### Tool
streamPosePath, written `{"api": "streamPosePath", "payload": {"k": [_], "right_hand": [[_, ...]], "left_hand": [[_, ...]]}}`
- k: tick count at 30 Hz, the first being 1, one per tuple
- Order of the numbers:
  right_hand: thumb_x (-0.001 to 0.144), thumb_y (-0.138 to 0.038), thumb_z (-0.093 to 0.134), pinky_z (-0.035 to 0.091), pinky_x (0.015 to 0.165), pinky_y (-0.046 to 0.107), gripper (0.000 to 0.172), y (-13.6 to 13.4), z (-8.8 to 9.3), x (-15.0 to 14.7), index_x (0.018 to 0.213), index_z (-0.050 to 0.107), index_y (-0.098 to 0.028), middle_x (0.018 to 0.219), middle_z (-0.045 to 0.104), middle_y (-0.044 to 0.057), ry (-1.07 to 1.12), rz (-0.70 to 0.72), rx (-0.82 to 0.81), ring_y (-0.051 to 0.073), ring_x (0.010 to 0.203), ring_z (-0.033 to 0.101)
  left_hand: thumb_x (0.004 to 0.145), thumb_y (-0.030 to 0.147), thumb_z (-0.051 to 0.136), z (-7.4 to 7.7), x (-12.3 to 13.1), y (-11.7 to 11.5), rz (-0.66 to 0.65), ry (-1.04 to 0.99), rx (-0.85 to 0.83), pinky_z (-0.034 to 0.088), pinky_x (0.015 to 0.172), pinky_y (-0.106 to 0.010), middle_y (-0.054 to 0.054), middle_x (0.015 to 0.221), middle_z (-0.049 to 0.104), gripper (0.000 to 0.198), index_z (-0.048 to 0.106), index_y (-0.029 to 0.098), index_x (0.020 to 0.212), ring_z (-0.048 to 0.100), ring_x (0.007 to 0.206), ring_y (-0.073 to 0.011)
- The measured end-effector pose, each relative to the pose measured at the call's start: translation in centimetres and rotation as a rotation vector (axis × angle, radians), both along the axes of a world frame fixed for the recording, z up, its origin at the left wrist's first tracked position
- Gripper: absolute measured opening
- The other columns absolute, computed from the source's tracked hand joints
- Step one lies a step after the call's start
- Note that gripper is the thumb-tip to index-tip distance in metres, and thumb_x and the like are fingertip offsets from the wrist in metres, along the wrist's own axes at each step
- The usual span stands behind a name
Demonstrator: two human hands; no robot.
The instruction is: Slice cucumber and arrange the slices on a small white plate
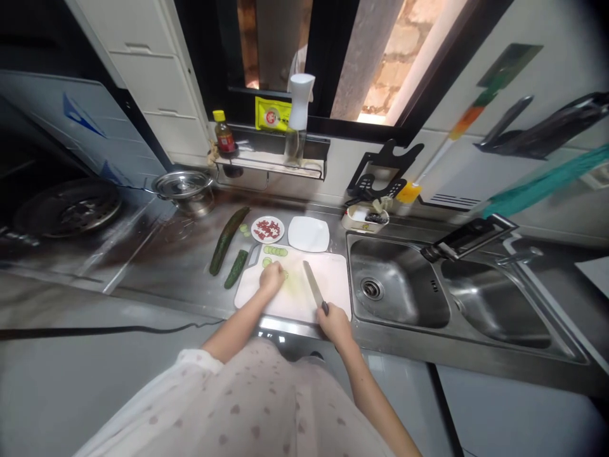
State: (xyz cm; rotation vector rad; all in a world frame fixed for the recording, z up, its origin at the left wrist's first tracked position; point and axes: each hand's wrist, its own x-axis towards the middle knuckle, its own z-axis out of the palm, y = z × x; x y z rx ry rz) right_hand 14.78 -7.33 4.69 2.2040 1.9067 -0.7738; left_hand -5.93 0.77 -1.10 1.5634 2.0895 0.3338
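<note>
My right hand [335, 325] grips the black handle of a kitchen knife [313, 282], its blade lying over the white cutting board [328, 270] and pointing away from me. On the board's left half, my left hand [272, 279] is closed, fingers curled down. Pale green cucumber slices [286, 275] show at its fingertips; how many it holds is hidden. Just beyond it lie a row of cucumber slices [275, 251] and a few more slices [267, 261]. Left of the board are a cut cucumber piece [236, 269] and a long dark green cucumber [228, 241].
Behind the board stand a plate of chopped red and white pieces [268, 230] and a white square plate [308, 234]. A double steel sink [399, 279] borders the right side. A lidded steel pot [185, 190] and a stove [69, 209] are at left.
</note>
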Motion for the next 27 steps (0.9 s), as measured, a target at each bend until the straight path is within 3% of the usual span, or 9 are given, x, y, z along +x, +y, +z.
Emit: {"api": "streamPosePath", "payload": {"k": [6,11,19,27], "right_hand": [[0.091,-0.034,0.041,0.037,0.065,0.025,0.033,0.1,-0.3,0.0,0.101,0.066,-0.015,0.098,0.070,0.013,-0.002,-0.001,-0.010,0.021,0.091,0.064],[0.091,-0.034,0.041,0.037,0.064,0.025,0.034,0.2,-0.1,0.0,0.101,0.066,-0.015,0.099,0.070,0.013,-0.010,0.013,-0.023,0.022,0.092,0.065],[0.090,-0.033,0.040,0.038,0.065,0.025,0.034,0.3,-0.1,0.0,0.101,0.067,-0.016,0.098,0.070,0.013,-0.022,0.025,-0.024,0.021,0.090,0.065],[0.090,-0.033,0.039,0.036,0.064,0.024,0.035,0.2,-0.1,0.0,0.099,0.068,-0.016,0.096,0.070,0.013,-0.012,0.018,-0.024,0.021,0.088,0.064]], "left_hand": [[0.082,0.019,0.054,0.2,-0.2,-0.8,0.027,-0.076,0.052,0.040,0.070,-0.025,-0.003,0.084,0.064,0.008,0.061,0.020,0.086,0.061,0.083,-0.0172],[0.085,0.027,0.054,-0.3,-1.7,-1.4,0.117,-0.107,0.072,0.038,0.066,-0.024,-0.001,0.082,0.066,0.010,0.062,0.022,0.089,0.061,0.077,-0.0159],[0.085,0.024,0.053,-1.0,-4.9,-0.5,0.276,-0.085,0.136,0.040,0.072,-0.022,-0.002,0.088,0.070,0.016,0.066,0.022,0.094,0.062,0.083,-0.0149],[0.086,0.024,0.051,-0.7,-5.0,0.1,0.286,-0.022,0.135,0.041,0.072,-0.023,-0.004,0.088,0.069,0.020,0.068,0.023,0.097,0.061,0.081,-0.0163]]}}
